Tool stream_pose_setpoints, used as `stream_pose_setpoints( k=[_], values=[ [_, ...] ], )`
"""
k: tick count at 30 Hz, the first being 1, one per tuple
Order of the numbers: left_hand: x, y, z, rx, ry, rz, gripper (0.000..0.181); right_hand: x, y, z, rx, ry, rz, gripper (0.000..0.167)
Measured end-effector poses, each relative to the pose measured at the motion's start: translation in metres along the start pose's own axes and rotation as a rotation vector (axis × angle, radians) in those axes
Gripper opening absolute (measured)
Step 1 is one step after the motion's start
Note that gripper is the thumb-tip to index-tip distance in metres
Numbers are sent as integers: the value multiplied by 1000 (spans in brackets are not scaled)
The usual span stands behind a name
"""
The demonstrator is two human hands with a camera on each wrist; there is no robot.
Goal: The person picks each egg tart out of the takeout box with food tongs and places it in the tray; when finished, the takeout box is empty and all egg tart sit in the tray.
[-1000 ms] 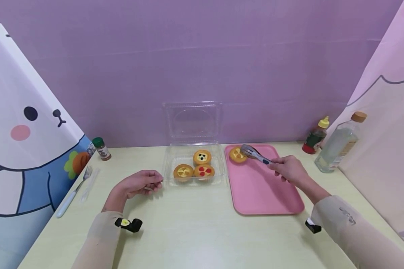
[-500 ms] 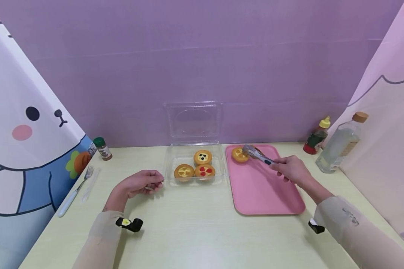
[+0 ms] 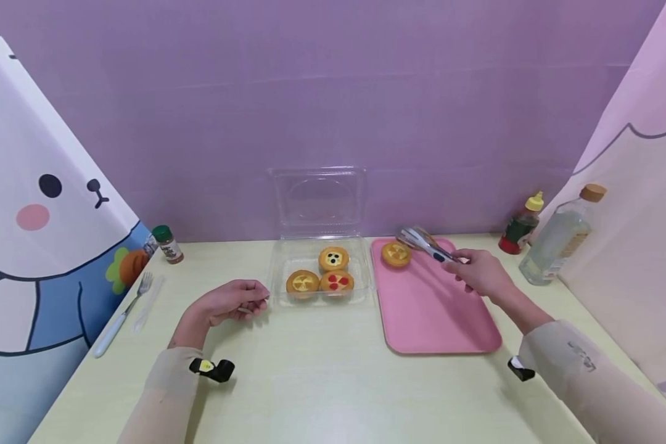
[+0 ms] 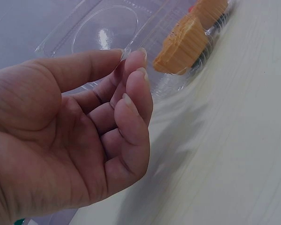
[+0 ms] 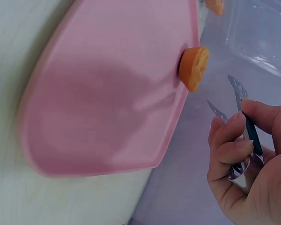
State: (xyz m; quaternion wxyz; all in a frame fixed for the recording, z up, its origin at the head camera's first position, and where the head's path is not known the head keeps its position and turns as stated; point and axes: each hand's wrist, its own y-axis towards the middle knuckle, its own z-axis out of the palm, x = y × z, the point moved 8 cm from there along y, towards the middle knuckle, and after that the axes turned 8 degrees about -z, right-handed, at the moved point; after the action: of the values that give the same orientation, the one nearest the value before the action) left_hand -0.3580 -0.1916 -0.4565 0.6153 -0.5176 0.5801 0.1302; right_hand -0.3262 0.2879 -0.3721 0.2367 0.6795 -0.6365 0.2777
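our right hand [image 3: 481,273] gripping tongs [image 3: 428,245], the tart [image 3: 396,254] on the tray [image 3: 438,314] left of it, our left hand [image 3: 234,302] pinching the clear box [image 3: 291,256]

Soft shadows cross the tray [image 3: 438,317], wrist views dimmer than the head's.

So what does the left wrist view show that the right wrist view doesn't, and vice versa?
Only the left wrist view: the left hand, pinching the edge of the clear container.

Only the right wrist view: the right hand holding tongs, their tips apart, and the pink tray with a lone tart on it.

Both: part of the clear container, at least one boxed tart, the pale tabletop and the backdrop.
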Motion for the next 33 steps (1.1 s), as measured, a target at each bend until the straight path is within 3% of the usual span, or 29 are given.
stream_pose_setpoints(
  k=[9,22,30,33],
  values=[
    [-1,0,0,5,0,6,36,25,0,9,-26,-98,-96,50],
    [2,0,-1,-9,-7,-6,34,83,3,41,-37,-191,-383,42],
    [0,-1,-1,-12,-5,0,35,91,2,53,10,-257,-298,50],
    [-1,-1,-1,-15,-7,2,35,97,2,55,7,-302,-305,49]
  ],
)
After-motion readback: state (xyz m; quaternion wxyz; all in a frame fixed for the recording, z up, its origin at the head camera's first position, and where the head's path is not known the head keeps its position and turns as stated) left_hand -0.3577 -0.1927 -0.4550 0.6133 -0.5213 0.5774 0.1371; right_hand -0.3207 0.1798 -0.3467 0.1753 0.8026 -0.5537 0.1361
